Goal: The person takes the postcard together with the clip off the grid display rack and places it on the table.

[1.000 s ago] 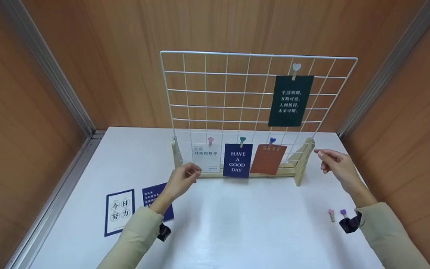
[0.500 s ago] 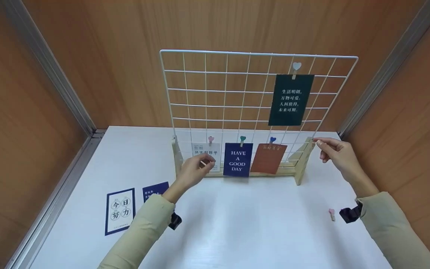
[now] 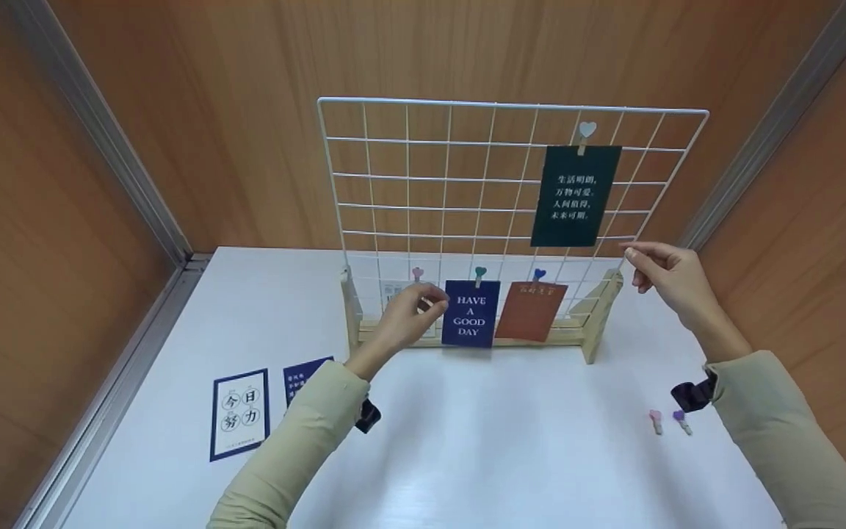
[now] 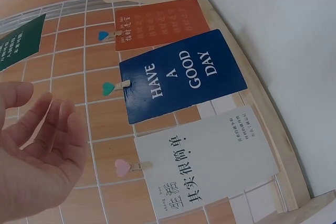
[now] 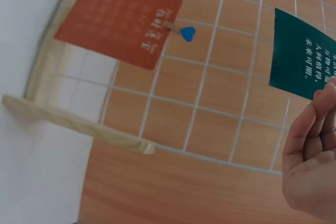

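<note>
My left hand, its fingers loosely bent around nothing, hovers before the white wire grid. In the head view it partly covers a white card held by a pink heart clip. Beside it hang a navy "HAVE A GOOD DAY" card with a green heart clip and an orange-red card with a blue heart clip. My right hand is at the grid's right edge, below the dark green card; no object shows in its fingers, and contact with the wire is unclear.
A white heart clip pins the green card. On the white table lie a blue-bordered card and a navy card at left, and pink and purple clips at right. Wooden feet support the grid.
My left hand has moved right and upward across the front of the white card. My right hand has risen along the grid's right edge. The hanging cards keep their places.
</note>
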`<state>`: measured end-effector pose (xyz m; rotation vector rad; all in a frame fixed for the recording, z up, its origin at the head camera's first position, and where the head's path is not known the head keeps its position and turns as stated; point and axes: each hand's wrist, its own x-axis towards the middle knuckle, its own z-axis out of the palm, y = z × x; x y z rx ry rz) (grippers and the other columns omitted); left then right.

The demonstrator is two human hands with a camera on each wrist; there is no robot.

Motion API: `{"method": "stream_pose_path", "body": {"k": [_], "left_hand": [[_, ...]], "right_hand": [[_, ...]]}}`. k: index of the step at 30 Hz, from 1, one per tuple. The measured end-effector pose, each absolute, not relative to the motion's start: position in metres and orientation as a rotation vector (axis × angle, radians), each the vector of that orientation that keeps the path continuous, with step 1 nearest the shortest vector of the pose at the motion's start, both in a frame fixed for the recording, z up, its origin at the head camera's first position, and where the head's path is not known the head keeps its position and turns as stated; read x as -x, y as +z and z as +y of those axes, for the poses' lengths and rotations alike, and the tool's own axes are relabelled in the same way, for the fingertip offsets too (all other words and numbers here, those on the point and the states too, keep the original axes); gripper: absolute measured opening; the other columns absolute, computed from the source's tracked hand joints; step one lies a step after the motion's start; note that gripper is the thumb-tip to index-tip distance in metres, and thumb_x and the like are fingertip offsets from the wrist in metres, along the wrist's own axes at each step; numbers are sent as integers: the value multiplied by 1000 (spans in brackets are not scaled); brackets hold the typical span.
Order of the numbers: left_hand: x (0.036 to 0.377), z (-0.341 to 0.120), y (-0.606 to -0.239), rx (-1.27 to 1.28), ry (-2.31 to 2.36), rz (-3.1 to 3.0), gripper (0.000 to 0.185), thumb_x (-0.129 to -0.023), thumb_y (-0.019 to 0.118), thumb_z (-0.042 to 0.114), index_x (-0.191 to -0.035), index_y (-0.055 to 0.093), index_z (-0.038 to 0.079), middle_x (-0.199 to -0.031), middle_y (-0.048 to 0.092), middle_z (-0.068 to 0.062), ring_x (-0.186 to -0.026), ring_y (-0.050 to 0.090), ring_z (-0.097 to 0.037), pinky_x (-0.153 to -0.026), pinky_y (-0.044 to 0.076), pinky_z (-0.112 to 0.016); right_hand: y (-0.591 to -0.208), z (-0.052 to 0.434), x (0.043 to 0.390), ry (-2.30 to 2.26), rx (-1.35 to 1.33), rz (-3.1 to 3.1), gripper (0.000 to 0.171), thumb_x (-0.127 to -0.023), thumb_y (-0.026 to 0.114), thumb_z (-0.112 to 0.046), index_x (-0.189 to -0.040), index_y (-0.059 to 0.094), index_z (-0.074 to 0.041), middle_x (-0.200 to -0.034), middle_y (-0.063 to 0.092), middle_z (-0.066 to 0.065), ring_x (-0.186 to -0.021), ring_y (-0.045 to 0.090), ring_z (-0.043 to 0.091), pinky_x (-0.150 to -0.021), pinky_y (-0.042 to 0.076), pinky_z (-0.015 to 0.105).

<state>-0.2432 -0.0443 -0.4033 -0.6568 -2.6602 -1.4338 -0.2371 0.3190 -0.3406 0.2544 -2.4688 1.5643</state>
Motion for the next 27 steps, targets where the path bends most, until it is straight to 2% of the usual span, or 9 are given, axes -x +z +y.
{"method": "stream_pose_path", "body": {"k": [10,13,14,16,17,18,20,21,27], "left_hand": [[254,-25,-393,692,-1449,-2605,19,-88,53,14,-101,59,2,-92,58,-3,-82,54,-17,-72,44,-28],[256,-17,-389,689,-1447,-2601,19,-88,54,15,-101,59,3,-91,58,-2,-82,54,-14,-95,28,-39],[257,-14,-388,684,-1441,-2601,19,-88,54,16,-101,60,4,-91,58,-1,-82,55,-13,-98,23,-43],[258,-8,-385,685,-1452,-2601,19,-88,54,16,-103,59,5,-94,57,-2,-83,56,-13,-98,22,-41],[259,-5,-384,684,-1452,-2601,20,-88,54,17,-103,59,5,-95,57,-2,-83,56,-13,-98,23,-39],[259,-2,-382,689,-1454,-2600,20,-88,54,16,-104,58,5,-96,56,-3,-83,56,-14,-94,31,-35],[261,4,-380,700,-1456,-2604,22,-88,54,16,-106,58,4,-98,55,-5,-83,56,-14,-78,42,-26],[261,6,-379,706,-1459,-2607,23,-88,53,16,-107,57,4,-99,54,-5,-84,55,-15,-73,44,-23],[267,20,-370,677,-1469,-2627,25,-88,54,18,-109,56,5,-100,53,-4,-85,52,-13,-72,43,-20]], "right_hand": [[-322,315,249,1482,-351,-2446,32,-87,55,-23,-108,60,0,-68,54,7,-58,52,15,-55,47,18],[-316,314,252,1465,-346,-2453,33,-87,55,-24,-109,60,0,-68,55,11,-58,52,13,-55,47,18],[-314,313,252,1462,-339,-2456,33,-87,55,-25,-109,60,0,-69,55,12,-57,52,13,-55,46,18],[-307,308,250,1448,-323,-2462,32,-88,55,-23,-109,59,1,-68,55,11,-56,52,13,-55,46,18],[-303,305,248,1451,-315,-2460,31,-88,55,-22,-109,59,1,-67,55,12,-56,52,13,-55,46,18],[-299,303,247,1455,-304,-2457,31,-88,55,-21,-109,59,2,-66,55,10,-55,52,12,-55,46,17],[-291,297,244,1458,-286,-2453,30,-88,54,-19,-108,59,3,-66,54,7,-55,52,12,-55,46,17],[-287,295,243,1457,-279,-2450,29,-88,54,-18,-108,59,3,-66,54,6,-55,51,12,-55,46,17],[-278,290,247,1436,-289,-2418,30,-88,54,-18,-108,59,3,-69,54,4,-58,51,15,-57,46,15]]}}
